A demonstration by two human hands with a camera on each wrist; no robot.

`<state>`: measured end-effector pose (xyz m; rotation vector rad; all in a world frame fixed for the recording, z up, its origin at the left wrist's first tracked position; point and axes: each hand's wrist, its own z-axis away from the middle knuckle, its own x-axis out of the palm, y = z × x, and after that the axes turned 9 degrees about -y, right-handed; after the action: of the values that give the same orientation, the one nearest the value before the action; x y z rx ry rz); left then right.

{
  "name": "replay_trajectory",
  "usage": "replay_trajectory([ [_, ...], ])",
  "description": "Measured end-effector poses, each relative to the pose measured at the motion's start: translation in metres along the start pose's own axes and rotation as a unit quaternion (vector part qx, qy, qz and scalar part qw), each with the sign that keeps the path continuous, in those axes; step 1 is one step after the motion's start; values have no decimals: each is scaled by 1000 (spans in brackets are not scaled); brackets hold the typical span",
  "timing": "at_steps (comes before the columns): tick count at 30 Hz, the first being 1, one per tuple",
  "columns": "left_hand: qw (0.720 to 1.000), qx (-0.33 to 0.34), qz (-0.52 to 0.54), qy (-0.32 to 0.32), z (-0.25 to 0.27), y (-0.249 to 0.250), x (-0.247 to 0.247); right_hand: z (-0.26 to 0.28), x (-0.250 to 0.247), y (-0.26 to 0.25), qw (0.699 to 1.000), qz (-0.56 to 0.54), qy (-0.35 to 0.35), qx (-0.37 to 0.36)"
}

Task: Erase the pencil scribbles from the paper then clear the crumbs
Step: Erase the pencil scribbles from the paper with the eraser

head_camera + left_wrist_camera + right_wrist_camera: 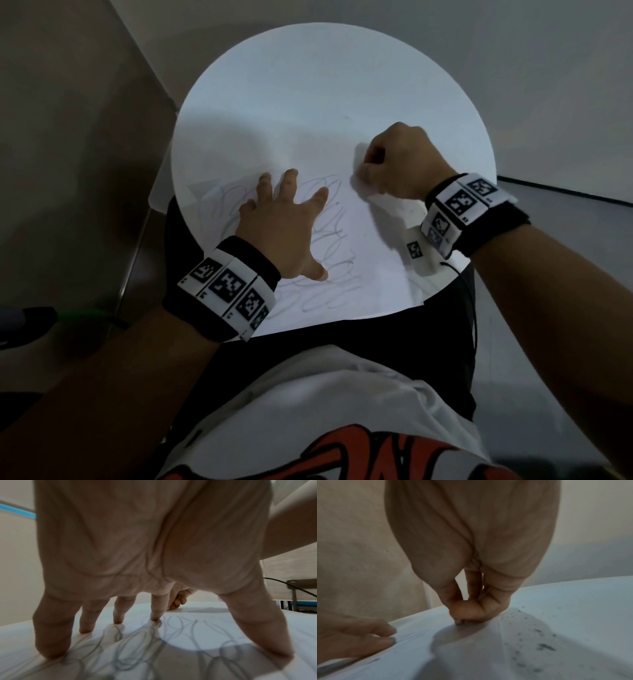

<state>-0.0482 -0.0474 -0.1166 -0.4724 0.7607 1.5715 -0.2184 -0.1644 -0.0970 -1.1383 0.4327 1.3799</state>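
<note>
A white paper (363, 246) with grey pencil scribbles (334, 250) lies on the near half of a round white table (308, 85). My left hand (291, 209) presses on the scribbled part with its fingers (155, 615) spread and straight. To the right, my right hand (364, 171) is curled, its fingertips (467, 614) pinching a small pale eraser (459, 622) against the paper's far right part. Only the eraser's tip shows. Dark eraser crumbs (539, 646) are scattered just right of that hand. The scribbles (130, 655) run under and around my left fingers.
The table's far half (325, 113) is bare white surface. Its near edge sits over my lap. A cable (469, 294) hangs off the table's right front edge below my right wrist. Grey floor surrounds the table.
</note>
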Motion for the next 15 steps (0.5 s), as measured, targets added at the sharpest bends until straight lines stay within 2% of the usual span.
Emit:
replay_trajectory([
  [2,1000,1,1,-2,0,0,-1,-2,-2,0,1000,-6,7,7],
  [5,1000,2,1,1,-1,0,0,2,8,-9,999,12,-10,-29],
  [9,1000,2,8,1,-1,-1,0,0,-3,2,1000,-12,3,26],
  [13,1000,4,2,5,-1,-1,1,-1,2,1,1000,18,-17,1],
  [15,1000,3,5,4,0,-2,1,-3,-1,5,999,37,-6,15],
])
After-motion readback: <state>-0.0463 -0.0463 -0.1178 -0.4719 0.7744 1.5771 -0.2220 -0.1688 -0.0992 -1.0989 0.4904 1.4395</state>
